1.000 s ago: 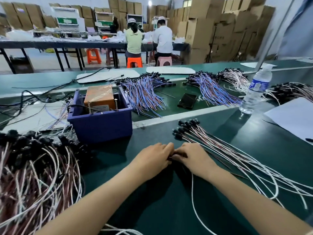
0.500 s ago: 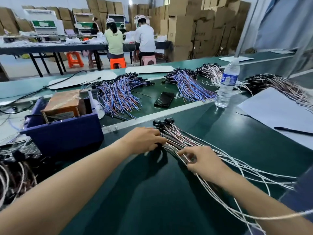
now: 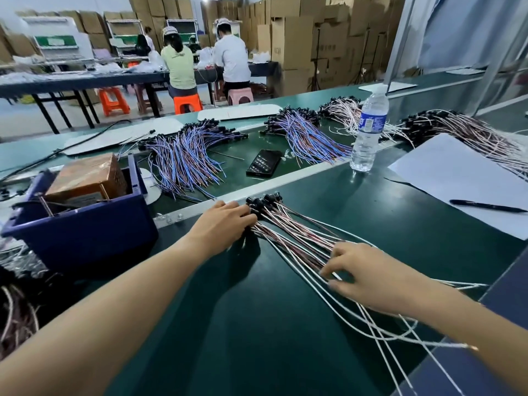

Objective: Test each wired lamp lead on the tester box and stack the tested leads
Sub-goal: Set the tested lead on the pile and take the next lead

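Lead stack [image 3: 297, 238] lies diagonal, heads [image 3: 263, 202] far-left. My left hand [image 3: 225, 224] presses the heads, fingers loose; right hand [image 3: 368, 277] pinches the stack.

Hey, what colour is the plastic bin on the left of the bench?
The bin is dark blue. The head view, the only one here, shows it clearly.
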Action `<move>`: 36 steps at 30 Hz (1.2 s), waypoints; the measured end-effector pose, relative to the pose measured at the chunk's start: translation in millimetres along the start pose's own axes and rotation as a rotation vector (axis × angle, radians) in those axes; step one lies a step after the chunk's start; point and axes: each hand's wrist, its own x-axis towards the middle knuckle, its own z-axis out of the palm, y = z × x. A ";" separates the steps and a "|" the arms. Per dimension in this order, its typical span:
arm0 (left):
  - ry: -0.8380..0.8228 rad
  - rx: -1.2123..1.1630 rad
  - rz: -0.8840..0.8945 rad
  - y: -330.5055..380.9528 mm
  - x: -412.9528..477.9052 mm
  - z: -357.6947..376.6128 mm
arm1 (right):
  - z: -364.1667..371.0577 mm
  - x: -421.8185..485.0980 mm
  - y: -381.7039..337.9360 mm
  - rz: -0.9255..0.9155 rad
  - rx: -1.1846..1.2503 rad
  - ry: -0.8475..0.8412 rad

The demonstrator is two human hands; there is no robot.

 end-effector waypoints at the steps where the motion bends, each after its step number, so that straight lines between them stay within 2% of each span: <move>1: -0.001 -0.011 -0.018 1.3 0.0 -0.2 | -0.7 2.6 -3.1 -0.015 -0.002 0.034; 7: 0.009 -0.183 -0.124 -3.8 -31.1 -21.4 | -16.2 34.3 -38.0 -0.146 0.127 0.071; 10: -0.012 -0.198 -0.189 -20.8 -80.7 -45.8 | -29.0 53.5 -50.5 -0.185 0.066 0.017; 12: -0.093 -0.183 -0.299 -35.2 -128.5 -58.8 | -35.3 67.1 -64.0 -0.222 -0.020 -0.057; 14: -0.219 -0.072 -0.427 -46.0 -176.3 -63.8 | -38.5 80.5 -83.6 -0.282 -0.068 -0.117; 17: -0.405 0.132 -0.628 -54.6 -240.2 -59.6 | -30.6 106.1 -142.9 -0.422 -0.042 -0.231; 19: -0.464 0.208 -0.675 -50.6 -258.6 -54.0 | -12.8 127.8 -185.6 -0.491 0.002 -0.255; 22: -0.393 0.231 -0.674 -43.8 -259.8 -48.9 | 20.0 160.6 -244.4 -0.457 0.211 -0.202; 24: -0.354 0.205 -0.703 -43.1 -254.1 -51.5 | 41.1 177.7 -264.7 -0.287 0.485 -0.190; 26: -0.237 0.133 -0.738 -46.4 -256.0 -53.4 | 59.4 186.3 -274.7 -0.155 0.676 -0.192; 28: -0.024 -0.078 -0.751 -50.6 -262.6 -54.9 | 72.5 186.0 -280.1 -0.155 0.735 -0.185; 31: 0.267 -0.482 -0.760 -50.9 -269.3 -62.2 | 79.8 173.8 -287.6 -0.212 1.019 -0.232; 33: 0.362 -0.577 -0.759 -51.3 -269.5 -63.7 | 81.6 164.7 -293.1 -0.243 1.198 -0.274; 36: 0.429 -0.590 -0.800 -51.2 -267.1 -61.3 | 86.5 157.2 -301.8 -0.162 1.411 -0.288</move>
